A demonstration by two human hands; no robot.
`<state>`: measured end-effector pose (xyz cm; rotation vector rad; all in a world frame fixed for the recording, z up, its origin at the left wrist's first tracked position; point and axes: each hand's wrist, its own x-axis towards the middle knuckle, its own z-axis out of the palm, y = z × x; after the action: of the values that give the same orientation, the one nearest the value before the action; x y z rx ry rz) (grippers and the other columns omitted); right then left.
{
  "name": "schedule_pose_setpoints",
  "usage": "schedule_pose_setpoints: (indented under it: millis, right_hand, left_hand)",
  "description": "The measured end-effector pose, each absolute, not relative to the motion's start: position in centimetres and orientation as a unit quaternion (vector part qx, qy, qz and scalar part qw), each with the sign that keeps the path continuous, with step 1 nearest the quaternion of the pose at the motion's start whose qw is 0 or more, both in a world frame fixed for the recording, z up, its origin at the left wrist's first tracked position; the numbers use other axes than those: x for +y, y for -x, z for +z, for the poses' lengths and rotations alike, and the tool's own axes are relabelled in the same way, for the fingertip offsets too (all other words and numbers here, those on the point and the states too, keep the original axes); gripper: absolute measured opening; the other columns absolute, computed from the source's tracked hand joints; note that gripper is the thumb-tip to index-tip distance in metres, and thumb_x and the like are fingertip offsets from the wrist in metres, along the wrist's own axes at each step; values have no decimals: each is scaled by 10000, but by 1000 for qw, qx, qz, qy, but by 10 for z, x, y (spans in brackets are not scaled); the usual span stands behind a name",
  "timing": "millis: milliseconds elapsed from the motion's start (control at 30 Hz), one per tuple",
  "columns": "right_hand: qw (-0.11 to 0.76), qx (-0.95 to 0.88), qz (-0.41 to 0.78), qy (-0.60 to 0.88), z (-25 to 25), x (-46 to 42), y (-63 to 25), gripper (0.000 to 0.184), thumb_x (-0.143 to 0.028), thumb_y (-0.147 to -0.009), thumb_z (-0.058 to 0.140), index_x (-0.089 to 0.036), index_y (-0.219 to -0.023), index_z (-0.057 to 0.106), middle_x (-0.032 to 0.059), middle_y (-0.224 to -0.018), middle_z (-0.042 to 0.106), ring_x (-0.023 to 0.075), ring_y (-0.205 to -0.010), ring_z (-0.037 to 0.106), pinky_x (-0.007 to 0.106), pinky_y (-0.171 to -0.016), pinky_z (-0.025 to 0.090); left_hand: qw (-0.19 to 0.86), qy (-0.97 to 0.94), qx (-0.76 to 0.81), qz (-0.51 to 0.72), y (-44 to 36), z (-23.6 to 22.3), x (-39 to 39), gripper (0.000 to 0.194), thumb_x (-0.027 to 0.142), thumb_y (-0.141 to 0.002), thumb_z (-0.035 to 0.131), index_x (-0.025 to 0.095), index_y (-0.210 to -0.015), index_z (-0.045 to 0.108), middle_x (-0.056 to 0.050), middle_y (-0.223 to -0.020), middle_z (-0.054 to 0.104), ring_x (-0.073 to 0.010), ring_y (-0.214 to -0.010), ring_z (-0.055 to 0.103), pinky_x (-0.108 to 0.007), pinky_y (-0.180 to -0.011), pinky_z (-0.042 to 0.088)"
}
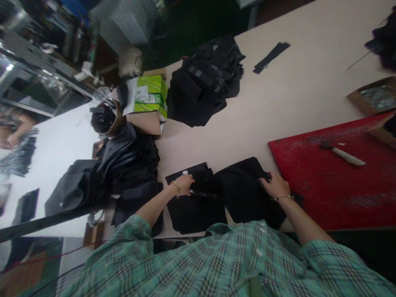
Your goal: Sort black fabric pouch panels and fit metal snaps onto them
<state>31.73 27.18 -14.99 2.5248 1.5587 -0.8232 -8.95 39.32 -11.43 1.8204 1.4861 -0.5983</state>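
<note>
My left hand, with a bracelet at the wrist, is closed over a small black piece that looks like fabric. That piece lies on a flat black panel in front of my body. To the right, my right hand pinches the edge of another black panel, beside the red board. The fingertips of both hands are partly hidden against the dark material.
Stacked black panels stand at left, near a green-and-white box and a round container. A black pile lies behind. The red board bears a hammer. Another person's hands show far left.
</note>
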Motion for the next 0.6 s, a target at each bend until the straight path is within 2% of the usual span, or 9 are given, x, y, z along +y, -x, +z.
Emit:
schedule_pose_setpoints:
  millis: [67,133,200,333,467,600]
  right_hand:
    - [26,507,-265,-820,-150,272,-317,460,-450,-877,499,-166,-1224,601,142,-1229,655,309,-1102,630,392,-840,477]
    - [26,502,-262,-824,-151,273,-316,472,-453,-878,506,-161,-1238,595,150,-1224,657,309,-1102,632,389,-843,477]
    - [30,495,-264,-827,-151,274,-316,496,-463,-878,511,-151,-1258,583,164,-1224,655,313,-1092,638,393,-846,478]
    - [26,514,-283,-809,-151,270,-322,549,-490,-851,558,-150,-1281,567,163,-1263,631,321,-1134,616,406,-873,478]
    - [5,556,-292,-778,-156,265,-331,617,-416,-752,687,-154,-1295,555,157,-1271,616,301,-1106,623,386,-883,485]
    - [-31,544,-312,-778,-159,262,-332,549,-322,-781,673,-144,-1286,552,153,-1215,638,250,-1057,641,322,-872,487]
  left_hand:
    - [324,-765,523,-190,98,-108,392,175,216,-728,632,147,-843,746,-100,-1069,672,-161,-989,634,-210,-891,515]
    - [279,-819,471,-174,102,-107,392,387,161,-617,764,163,-1001,717,-134,-1261,595,-250,-1168,565,-322,-1016,470]
    - [250,-820,477,-194,101,-109,391,457,170,-644,761,161,-1090,664,-147,-1239,590,-270,-1143,578,-354,-1015,467]
    - [260,-792,504,-228,93,-111,389,449,189,-776,693,173,-1210,580,-102,-1062,657,-225,-984,640,-338,-916,507]
    - [247,-776,534,-226,107,-91,383,386,370,-913,608,154,-1231,578,-103,-1204,604,-212,-1037,614,-406,-892,532]
    - [209,-780,555,-199,127,-62,375,394,378,-926,590,153,-1249,572,-111,-1250,581,-222,-1076,600,-426,-905,533]
